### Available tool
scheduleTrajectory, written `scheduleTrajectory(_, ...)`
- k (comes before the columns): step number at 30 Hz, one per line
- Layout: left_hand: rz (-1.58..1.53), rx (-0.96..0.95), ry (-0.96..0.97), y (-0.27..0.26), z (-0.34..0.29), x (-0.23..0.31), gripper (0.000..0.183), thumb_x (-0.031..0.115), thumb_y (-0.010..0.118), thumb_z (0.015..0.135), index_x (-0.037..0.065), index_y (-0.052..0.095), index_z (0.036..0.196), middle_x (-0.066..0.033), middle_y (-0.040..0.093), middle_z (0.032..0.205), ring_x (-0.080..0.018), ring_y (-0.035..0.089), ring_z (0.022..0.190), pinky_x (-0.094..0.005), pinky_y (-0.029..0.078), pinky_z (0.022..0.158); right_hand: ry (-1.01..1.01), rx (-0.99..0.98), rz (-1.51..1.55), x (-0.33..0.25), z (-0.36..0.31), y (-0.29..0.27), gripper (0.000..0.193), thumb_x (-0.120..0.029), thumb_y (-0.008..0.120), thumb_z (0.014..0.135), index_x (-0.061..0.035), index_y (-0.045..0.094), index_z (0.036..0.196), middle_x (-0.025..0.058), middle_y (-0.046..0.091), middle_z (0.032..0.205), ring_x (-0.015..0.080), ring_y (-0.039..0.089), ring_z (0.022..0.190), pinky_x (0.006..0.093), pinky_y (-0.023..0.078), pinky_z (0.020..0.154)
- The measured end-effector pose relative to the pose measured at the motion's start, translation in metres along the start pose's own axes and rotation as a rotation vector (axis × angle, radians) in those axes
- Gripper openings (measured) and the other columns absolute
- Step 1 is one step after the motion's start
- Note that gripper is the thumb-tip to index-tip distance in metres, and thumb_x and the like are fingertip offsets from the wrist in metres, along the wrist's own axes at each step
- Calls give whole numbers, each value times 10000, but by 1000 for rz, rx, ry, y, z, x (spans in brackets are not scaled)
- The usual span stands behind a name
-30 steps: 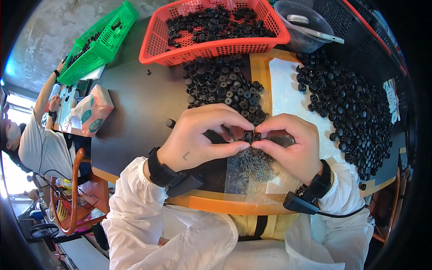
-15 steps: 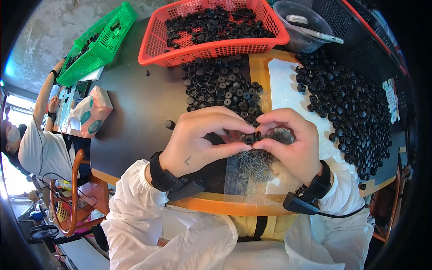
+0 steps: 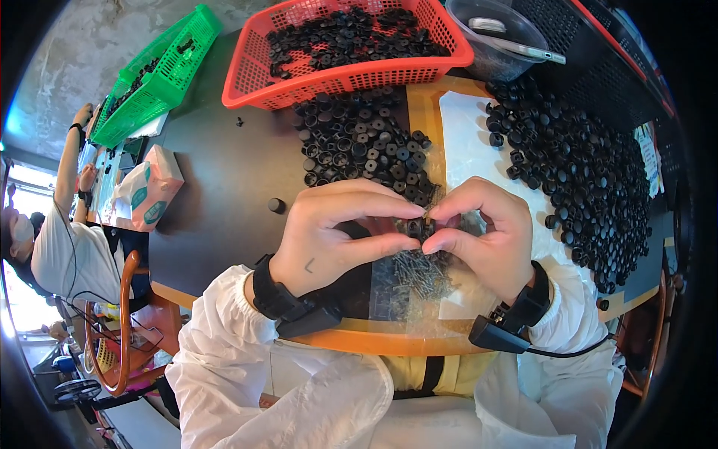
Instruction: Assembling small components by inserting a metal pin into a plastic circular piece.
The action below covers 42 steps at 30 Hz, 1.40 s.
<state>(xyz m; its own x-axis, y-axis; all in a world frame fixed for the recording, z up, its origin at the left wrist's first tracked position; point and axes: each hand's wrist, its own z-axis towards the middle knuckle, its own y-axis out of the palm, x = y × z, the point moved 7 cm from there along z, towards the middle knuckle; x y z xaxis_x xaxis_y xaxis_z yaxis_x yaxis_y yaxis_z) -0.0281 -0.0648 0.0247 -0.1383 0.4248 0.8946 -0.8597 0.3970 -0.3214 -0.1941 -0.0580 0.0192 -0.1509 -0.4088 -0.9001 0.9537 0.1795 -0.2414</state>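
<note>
Over the near part of the table, my left hand point(image 3: 340, 232) pinches a small black plastic part point(image 3: 413, 227) between thumb and fingers. My right hand point(image 3: 486, 236) meets it from the other side, its thumb and forefinger closed at the part's right end; what exactly sits between those two fingertips is mostly hidden. Just below the hands lies a heap of metal screws point(image 3: 422, 275) on clear plastic. Beyond my fingers spreads a pile of black round caps and discs point(image 3: 366, 142), some hollow side up.
A red basket point(image 3: 348, 77) of black parts stands at the back, beside a clear tub point(image 3: 497, 67) with a phone on it. Many black caps point(image 3: 583, 172) cover white paper at right. A tissue pack point(image 3: 157, 191), green basket point(image 3: 161, 86) and another person point(image 3: 56, 243) are left.
Both hands stay together around the black part, with the right fingertips shifting slightly at its end. The whole view has moved a little.
</note>
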Motion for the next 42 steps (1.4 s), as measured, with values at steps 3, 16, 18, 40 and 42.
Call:
scheduleTrajectory(3, -1, -7, -8, 0, 0, -1, 332, -25, 800, 719, 3, 711, 1037, -137, 690, 1000, -163, 684, 826, -258, 562, 691, 12, -4, 28, 1, 0, 0, 274, -106, 863, 660, -38, 656, 825, 38, 638, 780, 124, 603, 661, 256, 476, 617)
scheduleTrajectory(16, 236, -1, 237, 2, -2, 12, 356, -49, 774, 701, 49, 732, 1040, -38, 592, 879, -153, 630, 771, -247, 550, 662, 129, -160, 104, 9, 4, 12, 308, -105, 857, 664, -41, 670, 900, 33, 649, 858, 117, 586, 731, 256, 470, 666)
scheduleTrajectory(18, 175, 19, 238, 6, -2, 12, 371, -91, 739, 722, 65, 730, 1057, -31, 576, 862, -139, 625, 759, -242, 564, 664, 87, -188, 41, 7, 6, 11, 337, -106, 858, 658, -40, 679, 936, 33, 652, 878, 122, 582, 746, 262, 472, 683)
scheduleTrajectory(40, 140, 108, 276, 14, -9, 23, 130, -20, 772, 768, -25, 644, 744, -105, 665, 728, -173, 689, 636, -254, 553, 548, -13, -283, 192, -5, 2, 15, 177, -15, 744, 693, -37, 753, 869, 48, 729, 832, 164, 623, 723, 288, 439, 716)
scheduleTrajectory(42, 132, 145, 291, 13, -10, 22, 111, -13, 766, 775, -31, 657, 763, -108, 674, 733, -172, 696, 652, -257, 555, 552, -23, -310, 188, -4, 1, 16, 176, -8, 731, 703, -34, 752, 875, 51, 730, 835, 162, 622, 726, 284, 438, 719)
